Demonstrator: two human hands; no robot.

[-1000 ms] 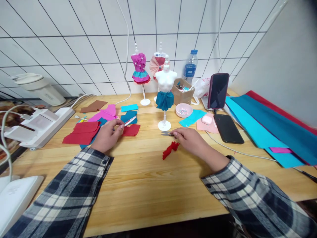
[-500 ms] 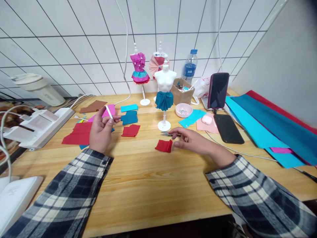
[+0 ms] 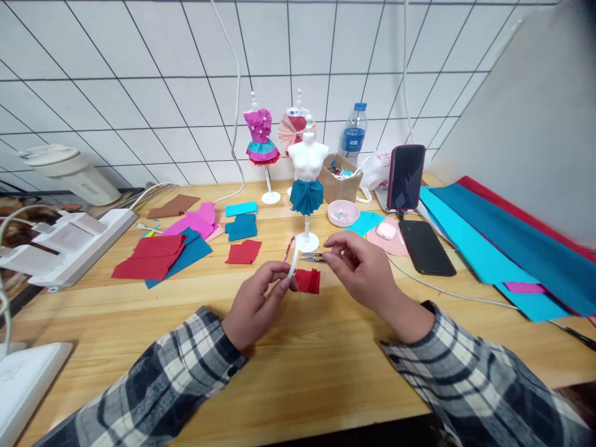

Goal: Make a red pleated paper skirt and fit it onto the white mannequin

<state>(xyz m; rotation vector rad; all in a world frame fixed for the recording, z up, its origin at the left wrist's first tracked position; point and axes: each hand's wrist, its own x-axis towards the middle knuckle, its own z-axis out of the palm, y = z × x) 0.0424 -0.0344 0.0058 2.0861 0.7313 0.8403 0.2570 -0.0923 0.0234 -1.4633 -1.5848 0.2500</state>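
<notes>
While the white dress form (image 3: 308,159) in its teal skirt (image 3: 307,197) stands just beyond the left hand (image 3: 255,304) and right hand (image 3: 365,273), presumably leaving them working room, the red cloth (image 3: 310,281) lies between them. Small snips (image 3: 318,254) rest by the right hand's loosely parted fingers, seemingly for easy reach; the left hand pinches a pale strip (image 3: 295,256) low, perhaps keeping its upper length free

There are three mannequins (image 3: 308,158) beyond and between the left hand (image 3: 256,304) and right hand (image 3: 367,273). Past the right hand: two phones (image 3: 406,179), one bottle (image 3: 354,133), one box (image 3: 341,186), one bowl (image 3: 343,213). Left of the left hand: one cup (image 3: 77,174), one power strip (image 3: 86,251). One stick (image 3: 293,261) is in the left hand, and one pair of snips (image 3: 311,256) by the right.
</notes>
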